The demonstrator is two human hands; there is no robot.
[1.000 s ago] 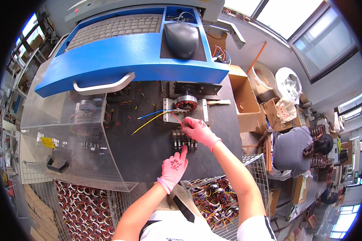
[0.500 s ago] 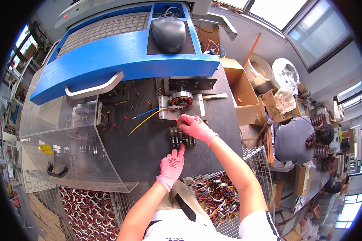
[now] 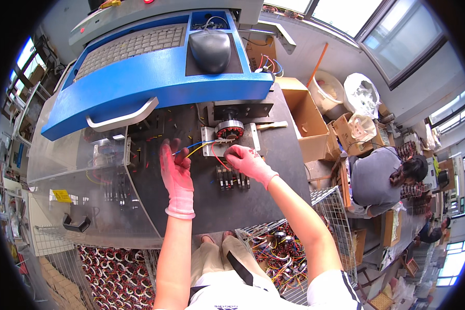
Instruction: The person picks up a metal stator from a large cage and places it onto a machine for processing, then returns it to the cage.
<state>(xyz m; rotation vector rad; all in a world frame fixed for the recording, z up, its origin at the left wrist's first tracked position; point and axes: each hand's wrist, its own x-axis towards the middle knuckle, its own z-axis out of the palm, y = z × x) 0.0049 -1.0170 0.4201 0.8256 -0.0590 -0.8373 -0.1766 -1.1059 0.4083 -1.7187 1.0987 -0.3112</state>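
Observation:
A round motor stator (image 3: 229, 129) with red windings sits on a metal fixture in front of me. A blue wire (image 3: 194, 146), a yellow wire (image 3: 197, 150) and a red wire (image 3: 218, 159) come off its near side. My left hand (image 3: 175, 173), in a pink glove, is raised with fingers apart beside the blue and yellow wire ends; whether it touches them is unclear. My gloved right hand (image 3: 249, 163) is closed just below the stator, with the red wire bowing into its curled fingers. The fingertips are partly hidden. Several dark metal clamp blocks (image 3: 231, 178) stand beneath that hand.
A blue drawer (image 3: 157, 95) holding a keyboard and mouse overhangs the bench (image 3: 212, 212). A clear guard (image 3: 93, 191) stands left. Wire baskets (image 3: 328, 206) of stators are below. A cardboard box (image 3: 307, 121) is at right; a person (image 3: 374, 181) sits beyond it.
My left hand has left the clamp blocks and moved up and left to the blue and yellow wires, fingers spreading. My right hand shifted slightly left; the red wire now bows downward.

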